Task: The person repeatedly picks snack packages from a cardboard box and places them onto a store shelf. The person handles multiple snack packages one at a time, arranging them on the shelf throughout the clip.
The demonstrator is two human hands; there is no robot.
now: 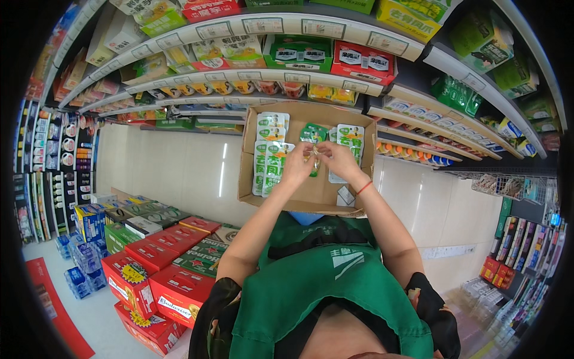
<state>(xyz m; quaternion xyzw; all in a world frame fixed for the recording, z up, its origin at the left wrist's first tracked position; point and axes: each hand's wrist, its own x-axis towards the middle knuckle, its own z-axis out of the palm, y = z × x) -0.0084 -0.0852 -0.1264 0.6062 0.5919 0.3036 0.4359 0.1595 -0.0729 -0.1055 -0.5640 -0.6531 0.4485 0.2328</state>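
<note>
My left hand (299, 162) and my right hand (338, 158) meet above an open cardboard box (309, 197). Their fingertips pinch a small, crumpled-looking clear piece (315, 153), too small to name surely. Beneath them lies a dark green snack packet (312, 131), partly hidden by the fingers. White and green snack packets (270, 164) lie in overlapping rows along the box's left side. More such packets (351, 137) are at the right, beside my right hand. A small white card (345, 196) lies in the lower right corner of the box.
Store shelves with price strips (264, 24) hold boxed and bagged snacks beyond the box. Red beer cartons (175, 291) are stacked at the lower left, near packs of bottled water (85, 258). Wire baskets (506, 186) hang at the right.
</note>
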